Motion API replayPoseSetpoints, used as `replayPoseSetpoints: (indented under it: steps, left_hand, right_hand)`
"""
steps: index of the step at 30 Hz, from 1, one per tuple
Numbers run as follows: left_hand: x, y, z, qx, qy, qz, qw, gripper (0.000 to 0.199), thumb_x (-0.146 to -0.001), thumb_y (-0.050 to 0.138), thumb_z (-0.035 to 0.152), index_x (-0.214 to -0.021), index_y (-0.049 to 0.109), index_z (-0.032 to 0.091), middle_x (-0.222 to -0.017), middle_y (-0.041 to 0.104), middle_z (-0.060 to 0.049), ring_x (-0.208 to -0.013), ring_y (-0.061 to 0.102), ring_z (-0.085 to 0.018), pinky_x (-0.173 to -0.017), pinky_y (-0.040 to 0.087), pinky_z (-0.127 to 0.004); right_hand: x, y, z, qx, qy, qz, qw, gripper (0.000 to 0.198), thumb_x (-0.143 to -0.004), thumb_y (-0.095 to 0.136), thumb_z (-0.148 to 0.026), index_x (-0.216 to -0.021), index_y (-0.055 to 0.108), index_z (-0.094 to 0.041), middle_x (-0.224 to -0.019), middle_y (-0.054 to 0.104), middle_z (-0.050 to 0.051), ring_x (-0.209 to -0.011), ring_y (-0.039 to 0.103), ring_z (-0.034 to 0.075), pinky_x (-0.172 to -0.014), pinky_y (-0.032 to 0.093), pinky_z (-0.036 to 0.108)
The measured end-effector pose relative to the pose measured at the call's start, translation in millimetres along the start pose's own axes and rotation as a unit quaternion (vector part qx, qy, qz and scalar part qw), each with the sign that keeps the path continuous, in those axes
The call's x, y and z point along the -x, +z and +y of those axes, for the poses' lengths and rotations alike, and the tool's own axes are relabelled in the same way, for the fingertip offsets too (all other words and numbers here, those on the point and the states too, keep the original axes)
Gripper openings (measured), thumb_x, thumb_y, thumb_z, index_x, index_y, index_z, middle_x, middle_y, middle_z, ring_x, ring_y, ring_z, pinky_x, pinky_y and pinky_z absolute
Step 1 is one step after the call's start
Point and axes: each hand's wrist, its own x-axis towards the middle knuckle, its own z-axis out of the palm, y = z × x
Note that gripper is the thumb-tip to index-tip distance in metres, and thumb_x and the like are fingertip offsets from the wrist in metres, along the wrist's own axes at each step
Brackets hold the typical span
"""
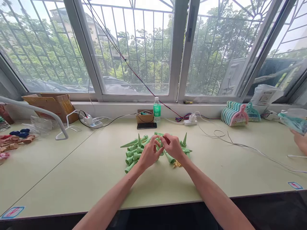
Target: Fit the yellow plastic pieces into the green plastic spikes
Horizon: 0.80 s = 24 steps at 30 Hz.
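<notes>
Both my hands are over a pile of green plastic cone-shaped pieces [130, 153] on the table. My left hand [150, 152] has its fingers closed around a small green plastic piece [161, 144]. The fingers of my right hand [173, 145] pinch the same piece from the other side, and they hide much of it. Ribbed tubes and pointed spikes make up the pile; one spike [184, 140] stands upright to the right of my hands. Just below my right hand lie small yellow pieces [177, 164].
Behind the pile lie a black phone [146, 126], a small cardboard box [141, 118] and a green-labelled bottle [156, 108]. White cables [230, 142] cross the right side, near pastel hangers [235, 114]. Another person's hand [300, 140] holds a bagged item at far right.
</notes>
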Motion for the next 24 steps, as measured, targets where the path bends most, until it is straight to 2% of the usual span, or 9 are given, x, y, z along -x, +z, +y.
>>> replayPoseSetpoints:
  steps: [3, 7, 19, 24]
  left_hand:
    - [-1.3, 0.0, -1.8, -0.024, 0.008, -0.001, 1.0, 0.03, -0.087, 0.058, 0.031, -0.114, 0.048, 0.023, -0.084, 0.059, 0.002, -0.05, 0.044, -0.007, -0.052, 0.039, -0.022]
    - [-3.0, 0.9, -4.4, -0.066, 0.036, -0.013, 0.997, 0.011, -0.086, 0.059, 0.029, -0.091, 0.057, 0.02, -0.088, 0.06, -0.001, -0.054, 0.046, -0.008, -0.057, 0.042, -0.024]
    - [-2.8, 4.8, -7.5, -0.097, 0.057, -0.014, 0.994, 0.019, -0.088, 0.055, 0.032, -0.076, 0.055, 0.017, -0.072, 0.054, 0.0, -0.058, 0.047, -0.012, -0.061, 0.039, -0.027]
    - [-4.2, 4.3, -3.3, -0.097, 0.043, 0.012, 0.994, 0.021, -0.085, 0.056, 0.029, -0.068, 0.049, 0.018, -0.064, 0.047, 0.002, -0.056, 0.042, -0.011, -0.059, 0.036, -0.026]
  right_hand:
    - [0.0, -1.7, -0.4, -0.008, 0.001, 0.019, 1.0, 0.03, -0.094, 0.047, -0.04, -0.071, 0.049, -0.019, -0.054, 0.041, -0.005, -0.05, 0.035, 0.01, -0.052, 0.03, 0.023]
    - [0.6, -4.2, -2.3, -0.008, -0.007, 0.037, 0.999, 0.031, -0.094, 0.048, -0.04, -0.07, 0.05, -0.019, -0.054, 0.041, -0.005, -0.05, 0.034, 0.009, -0.053, 0.031, 0.023]
    - [2.4, -2.0, -6.7, -0.026, -0.044, 0.035, 0.998, 0.031, -0.094, 0.049, -0.038, -0.071, 0.056, -0.018, -0.061, 0.047, -0.002, -0.056, 0.039, 0.01, -0.056, 0.035, 0.023]
    - [3.7, -3.2, -3.2, -0.035, -0.041, 0.036, 0.998, 0.034, -0.097, 0.044, -0.039, -0.075, 0.058, -0.017, -0.064, 0.051, -0.001, -0.057, 0.041, 0.011, -0.056, 0.035, 0.023]
